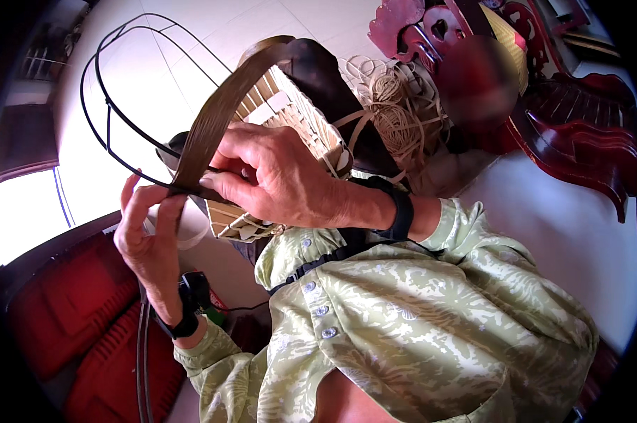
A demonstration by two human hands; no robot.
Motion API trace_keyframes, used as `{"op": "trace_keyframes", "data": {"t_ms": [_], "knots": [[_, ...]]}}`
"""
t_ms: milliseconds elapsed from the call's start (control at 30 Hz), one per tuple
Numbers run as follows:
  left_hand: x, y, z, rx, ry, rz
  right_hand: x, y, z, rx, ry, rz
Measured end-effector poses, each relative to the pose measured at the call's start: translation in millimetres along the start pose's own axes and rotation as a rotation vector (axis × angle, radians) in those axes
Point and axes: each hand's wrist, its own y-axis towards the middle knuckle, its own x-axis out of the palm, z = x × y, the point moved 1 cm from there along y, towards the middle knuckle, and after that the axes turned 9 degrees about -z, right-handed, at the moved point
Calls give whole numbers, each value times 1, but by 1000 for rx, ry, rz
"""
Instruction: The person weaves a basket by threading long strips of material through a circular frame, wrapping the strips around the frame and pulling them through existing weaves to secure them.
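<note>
A black wire frame [108,104], two curved rings joined by short struts, extends away to the upper left. A wide, flat brown band of fine strands [216,113] arches from the near part of the wire up over a basket. My left hand [149,229] is closed, thumb and finger pinching the wire where the band meets it. Close beside it on the right, my right hand [279,173] is closed on the brown band at the wire, the thumb and index finger pressed together. The band's end between my fingertips is hidden.
Beneath my right hand stands a cream woven basket [308,116], dark cloth [325,77] at its far right. Coils of pale cord [396,106] lie beyond. Dark red carved furniture [579,130] is at the right, a red cushioned seat [71,303] at the lower left.
</note>
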Motion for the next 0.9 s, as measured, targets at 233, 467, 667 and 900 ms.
{"op": "trace_keyframes", "data": {"t_ms": [233, 467, 667, 900], "knots": [[-125, -76, -117, -539, 407, 169, 4, -2, 6, -67, -41, 71], [-7, -25, -29, -116, -244, 20, 4, -1, 5, -71, 14, 99], [-46, -25, -85, -341, -69, 126, 3, -5, 9, -71, 5, 88], [-72, -23, -70, -215, 180, 119, 3, 0, 6, -112, -86, 87]]}}
